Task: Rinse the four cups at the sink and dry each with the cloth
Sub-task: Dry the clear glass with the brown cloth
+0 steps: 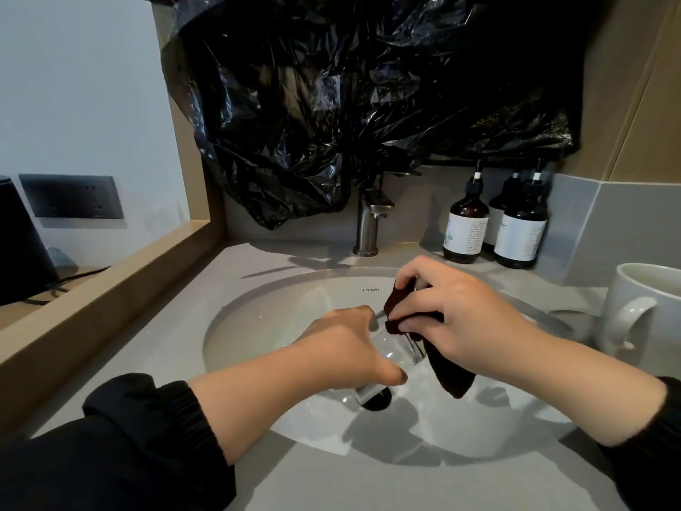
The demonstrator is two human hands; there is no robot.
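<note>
Head view: my left hand (346,348) grips the clear cup (396,346) over the sink (265,319); my right hand (453,319) pinches the dark cloth (453,381) at its rim. Best to turn the cup slowly against the cloth; grip firmly, since wet glass slips.

left hand (346,348) grips glass (396,348), right hand (453,319) seemingly wiping

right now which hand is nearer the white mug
Right. The right hand, holding the cloth, is left of the mug; the left hand, gripping the glass, is farther left.
</note>
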